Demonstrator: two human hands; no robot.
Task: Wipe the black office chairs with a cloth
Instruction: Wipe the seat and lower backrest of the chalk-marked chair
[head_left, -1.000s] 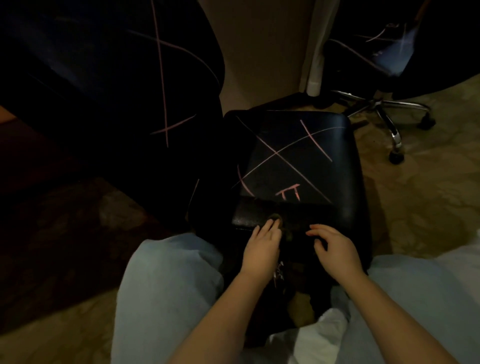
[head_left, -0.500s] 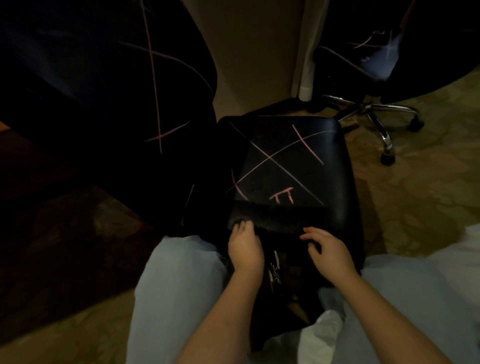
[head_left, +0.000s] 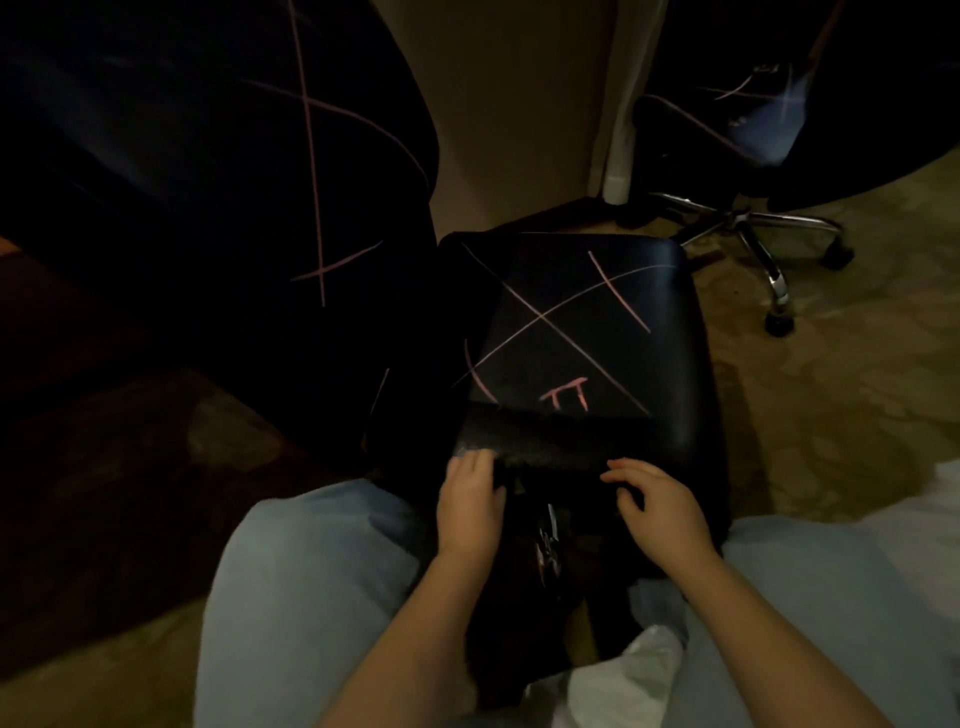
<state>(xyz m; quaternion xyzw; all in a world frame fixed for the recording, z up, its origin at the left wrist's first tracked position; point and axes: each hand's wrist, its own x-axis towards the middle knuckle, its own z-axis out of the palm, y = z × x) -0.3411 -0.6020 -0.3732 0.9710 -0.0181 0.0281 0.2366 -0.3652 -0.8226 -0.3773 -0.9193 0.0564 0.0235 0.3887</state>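
Dim patterned carpet (head_left: 831, 395) surrounds a black chair (head_left: 597, 322) marked with pink lines, just ahead of both grips. A dark cloth (head_left: 545, 447) lies on its near edge. The left grip (head_left: 470, 506) curls round the cloth's end; the right grip (head_left: 660, 512) rests bent fingers on it, hold unclear.

**Patterned carpet floor and what stands on it**

A beige carpeted floor with a pale mottled pattern (head_left: 831, 415) is seen on the right and at the bottom left. Further left it is replaced by a dark reddish-brown patch (head_left: 104, 441). In the middle a black padded chair seat marked with pink lines (head_left: 597, 322) is stood, its base hidden. Just to its left a tall black chair back (head_left: 182, 182) is set. At the far right a black office chair (head_left: 727, 140) is carried on a chrome star base (head_left: 753, 228), whose black castors (head_left: 779, 325) touch the carpet. A pale curtain (head_left: 618, 104) is hung close to the floor behind. Legs in light blue trousers (head_left: 311, 597) are rested on the carpet either side of the near seat.
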